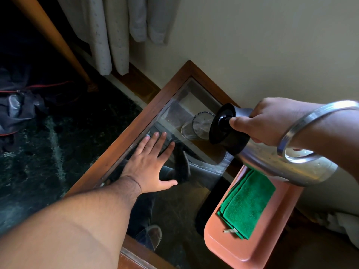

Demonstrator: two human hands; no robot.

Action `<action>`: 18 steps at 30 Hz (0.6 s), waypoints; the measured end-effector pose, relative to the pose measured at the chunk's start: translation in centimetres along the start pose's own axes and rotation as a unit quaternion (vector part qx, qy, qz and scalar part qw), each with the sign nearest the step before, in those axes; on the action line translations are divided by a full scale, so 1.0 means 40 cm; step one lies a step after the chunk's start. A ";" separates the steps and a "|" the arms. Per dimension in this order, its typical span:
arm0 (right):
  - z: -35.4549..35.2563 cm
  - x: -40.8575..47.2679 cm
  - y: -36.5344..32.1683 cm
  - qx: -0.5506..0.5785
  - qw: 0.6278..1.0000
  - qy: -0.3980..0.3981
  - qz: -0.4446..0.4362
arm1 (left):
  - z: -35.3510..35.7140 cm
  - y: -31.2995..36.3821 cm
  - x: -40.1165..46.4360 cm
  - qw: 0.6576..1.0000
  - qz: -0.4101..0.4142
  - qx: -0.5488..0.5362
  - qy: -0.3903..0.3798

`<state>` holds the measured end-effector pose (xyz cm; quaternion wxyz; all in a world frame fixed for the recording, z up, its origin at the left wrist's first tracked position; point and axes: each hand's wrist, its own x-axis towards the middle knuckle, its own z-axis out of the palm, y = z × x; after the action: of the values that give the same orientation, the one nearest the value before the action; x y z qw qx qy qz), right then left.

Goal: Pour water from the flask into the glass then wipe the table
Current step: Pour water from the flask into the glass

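The right hand (272,121) holds the flask (272,162) up in the air, tipped over on its side. The fingers are wrapped tight around the neck, and the thumb presses on the button in the black lid (223,125). The lid points down toward the glass (196,127), which stands on the table (136,117) near the wall. It is hard to tell if water is coming out, or how much is in the glass.

The left hand (151,164) lies flat on the glass top of the table, fingers spread wide, holding nothing.

The flask is shiny metal, so it is hard and may be slippery, more so with the drops on it. It looks big and is likely heavy if full. Holding it near the neck helps aim it, but a slow tip is best. The glass is thin and could break or fall over if the lid bumps it.

The green cloth (250,200) lies folded in the orange tray (242,253), just below the flask. It is soft and light, easy to pinch and lift for wiping.
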<state>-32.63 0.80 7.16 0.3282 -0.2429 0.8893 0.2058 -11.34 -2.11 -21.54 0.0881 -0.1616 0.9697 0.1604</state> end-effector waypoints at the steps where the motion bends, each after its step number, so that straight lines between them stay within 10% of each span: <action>1: -0.001 0.000 -0.001 -0.001 1.000 0.001 0.000 | 0.000 0.000 0.000 1.000 0.000 0.000 0.000; 18: -0.022 -0.031 -0.020 -0.035 0.999 -0.018 0.009 | -0.003 0.002 -0.001 1.000 0.000 0.009 -0.010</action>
<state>-31.78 0.07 8.44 0.3334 -0.2427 0.8778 0.2435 -11.33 -2.08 -21.39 0.0997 -0.1593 0.9701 0.1536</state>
